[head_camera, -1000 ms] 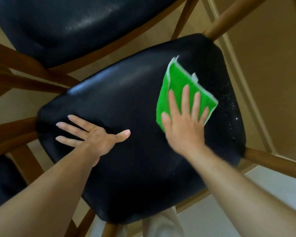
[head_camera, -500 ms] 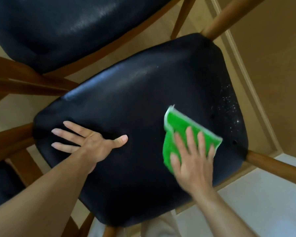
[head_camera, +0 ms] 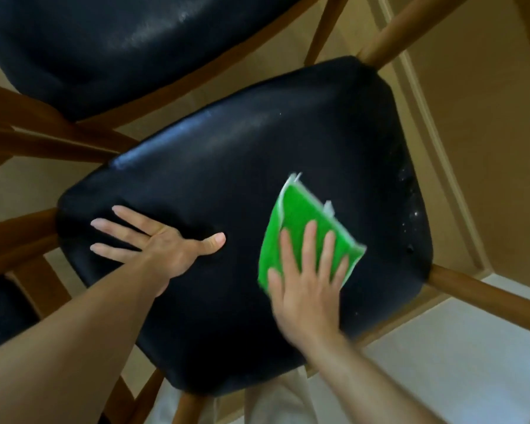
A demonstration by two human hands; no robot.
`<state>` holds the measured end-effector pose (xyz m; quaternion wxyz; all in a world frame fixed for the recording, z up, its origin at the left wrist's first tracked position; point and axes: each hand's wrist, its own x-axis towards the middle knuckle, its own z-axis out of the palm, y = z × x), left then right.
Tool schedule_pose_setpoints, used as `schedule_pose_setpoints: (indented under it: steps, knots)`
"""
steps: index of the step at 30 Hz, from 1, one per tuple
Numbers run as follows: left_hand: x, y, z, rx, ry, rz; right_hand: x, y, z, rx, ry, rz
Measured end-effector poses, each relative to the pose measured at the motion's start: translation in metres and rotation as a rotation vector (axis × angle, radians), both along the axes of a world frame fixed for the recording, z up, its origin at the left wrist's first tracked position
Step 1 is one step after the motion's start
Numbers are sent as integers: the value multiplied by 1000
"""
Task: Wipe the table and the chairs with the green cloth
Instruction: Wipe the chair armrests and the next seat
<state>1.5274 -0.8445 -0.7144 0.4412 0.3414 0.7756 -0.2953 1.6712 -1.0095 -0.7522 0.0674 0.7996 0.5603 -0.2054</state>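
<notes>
A black padded chair seat [head_camera: 227,166] on a wooden frame fills the middle of the head view. On its right half lies the folded green cloth [head_camera: 297,215], white at the edges. My right hand [head_camera: 306,283] presses flat on the cloth's near part with straight, spread fingers. My left hand [head_camera: 162,243] rests flat on the left part of the seat, fingers spread and thumb pointing right. White specks dot the seat's right edge [head_camera: 410,206].
A second black chair seat [head_camera: 104,41] stands behind, at the top left, its wooden rails [head_camera: 43,142] crossing the left side. Wooden legs [head_camera: 487,298] stick out at the right. A beige wall and skirting [head_camera: 441,148] run along the right, with pale floor [head_camera: 441,362] below.
My right hand slid the cloth from the seat's far right toward me, then slightly left and back away. My left hand stays planted on the seat.
</notes>
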Motion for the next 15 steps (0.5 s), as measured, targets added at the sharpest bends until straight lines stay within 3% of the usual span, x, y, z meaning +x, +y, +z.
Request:
schedule_pose_setpoints:
  steps: [3, 6, 8, 13, 15]
  knots:
    - [-1, 1, -3, 2, -9, 17, -29, -16, -2, -45, 50, 153]
    - [-4, 1, -7, 1, -18, 14, -5, 27, -9, 46, 72, 178]
    - [-7, -1, -9, -12, -38, 22, 19, 73, -11, 116, 50, 62]
    - [-7, -2, -8, -18, -37, 14, 38, 189, -17, 189, -15, -467]
    - [-6, -2, -9, -20, -31, -1, 21, 213, -17, 180, 0, -470]
